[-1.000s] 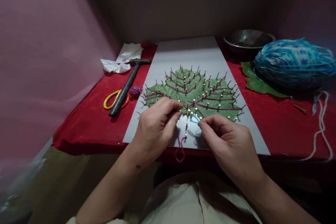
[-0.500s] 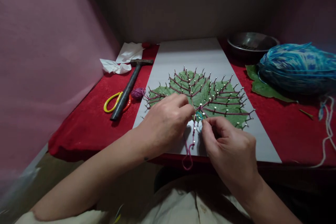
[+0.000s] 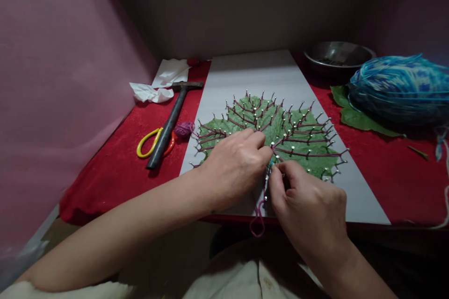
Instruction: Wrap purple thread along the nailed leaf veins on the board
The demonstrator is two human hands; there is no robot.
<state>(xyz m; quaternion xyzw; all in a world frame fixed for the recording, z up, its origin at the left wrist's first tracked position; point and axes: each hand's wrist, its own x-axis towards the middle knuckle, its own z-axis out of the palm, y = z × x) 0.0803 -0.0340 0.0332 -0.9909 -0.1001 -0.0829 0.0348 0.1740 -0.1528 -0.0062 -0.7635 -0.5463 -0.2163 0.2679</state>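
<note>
A green leaf (image 3: 305, 153) lies on a white board (image 3: 354, 203), ringed and crossed by several nails with purple yarn strung along its veins. At the leaf's base, my left hand (image 3: 236, 163) is closed, its thumb and fingers pinched beside a nail. My right hand (image 3: 310, 196) faces it, also pinched. A short bit of blue yarn (image 3: 271, 163) shows between the two sets of fingertips, most of it hidden by them. Below the hands, a loop of purple yarn (image 3: 257, 226) hangs over the board's front edge.
Left on the red cloth (image 3: 105, 182) lie a hammer (image 3: 171, 124) across yellow-and-red-handled scissors (image 3: 149, 142), a purple yarn ball (image 3: 184, 129) and crumpled white paper (image 3: 150, 93). At right are a metal bowl (image 3: 338, 56) of nails, a blue yarn skein (image 3: 400, 88) and another leaf (image 3: 365, 121).
Both hands have come closer together at the leaf's base, and the blue yarn loop between them has shrunk to a small bit. The view has shifted slightly.
</note>
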